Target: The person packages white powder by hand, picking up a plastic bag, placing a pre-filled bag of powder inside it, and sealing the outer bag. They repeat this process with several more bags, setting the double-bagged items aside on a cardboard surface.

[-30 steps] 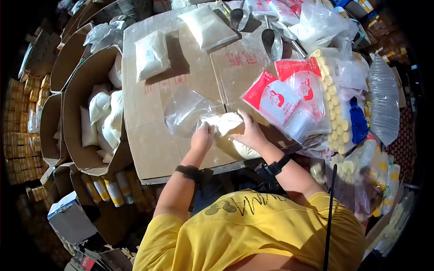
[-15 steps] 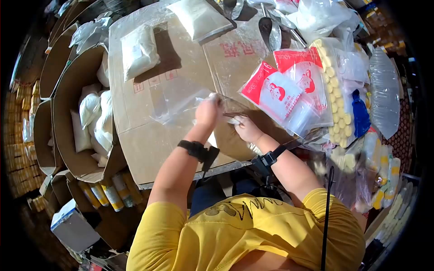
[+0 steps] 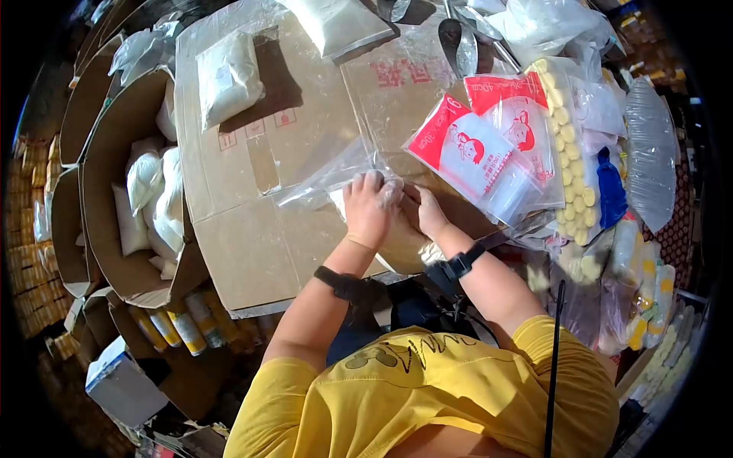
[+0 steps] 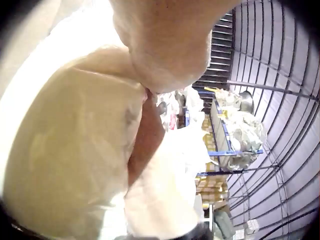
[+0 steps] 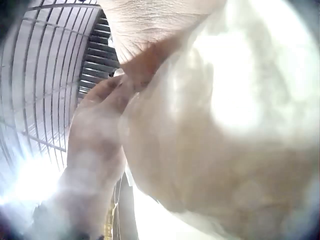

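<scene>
A clear plastic bag of pale powder [image 3: 398, 246] stands at the cardboard's near edge in the head view. My left hand [image 3: 372, 204] grips its gathered neck from above, knuckles up, with loose clear plastic [image 3: 324, 183] spreading out beyond it to the left. Right beside it, my right hand [image 3: 427, 212] pinches the same neck with curled fingers. In the left wrist view the bag's full body [image 4: 70, 150] bulges below my left hand [image 4: 165, 50]. The right wrist view has the bag [image 5: 215, 165] close up under my right hand [image 5: 160, 25]; the fingertips are hidden there.
Flat cardboard [image 3: 267, 237] covers the work surface. Two filled powder bags [image 3: 229, 80] lie at its far side, near metal scoops [image 3: 458, 46]. Red-and-white packets of plastic bags [image 3: 466, 153] lie right. An open carton [image 3: 99, 206] with white bags stands left.
Both hands have come together at the bag's neck. The left hand went up and away from the bag's body, then lowered and turned knuckles up; the right stays close by.
</scene>
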Tool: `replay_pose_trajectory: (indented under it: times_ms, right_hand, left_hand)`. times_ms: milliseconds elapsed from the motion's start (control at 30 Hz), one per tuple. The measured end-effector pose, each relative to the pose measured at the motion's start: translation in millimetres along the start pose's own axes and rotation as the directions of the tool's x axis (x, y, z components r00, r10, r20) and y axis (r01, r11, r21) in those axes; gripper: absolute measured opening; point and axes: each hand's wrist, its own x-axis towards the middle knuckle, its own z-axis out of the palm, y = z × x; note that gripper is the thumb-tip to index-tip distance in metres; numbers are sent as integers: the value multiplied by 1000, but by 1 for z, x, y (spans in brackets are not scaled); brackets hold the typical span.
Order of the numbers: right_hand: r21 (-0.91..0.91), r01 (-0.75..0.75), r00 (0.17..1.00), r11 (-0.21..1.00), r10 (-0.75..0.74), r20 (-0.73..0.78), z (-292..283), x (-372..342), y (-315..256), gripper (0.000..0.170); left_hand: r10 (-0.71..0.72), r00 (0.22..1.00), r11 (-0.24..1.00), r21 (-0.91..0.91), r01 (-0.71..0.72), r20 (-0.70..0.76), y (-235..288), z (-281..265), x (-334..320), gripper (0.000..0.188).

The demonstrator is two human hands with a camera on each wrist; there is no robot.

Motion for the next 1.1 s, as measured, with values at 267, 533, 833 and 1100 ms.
replay_pose_trajectory:
  times_ms: [267,533,833,1100]
  right_hand:
    - [395,166,966,904,-230,120,-29,46,68,16]
    - [-935,-76,975,346,-168,-142,-8,-2,-34,28]
    - [334,-433,813,837,523,-255,0,12,-13,34]
    - [-789,83,956,609,-273,-110,9,30,-4,22]
  left_hand:
    - [137,990,990,-25,-137,24,11,27,-2,14]
    - [-332,941,943,16,332,57,-70,25,-80,8]
    - [-803,584,515,-352,781,121,-25,48,-77,10]
    - [-503,856,853,-232,468,-122,-73,-14,-58,9]
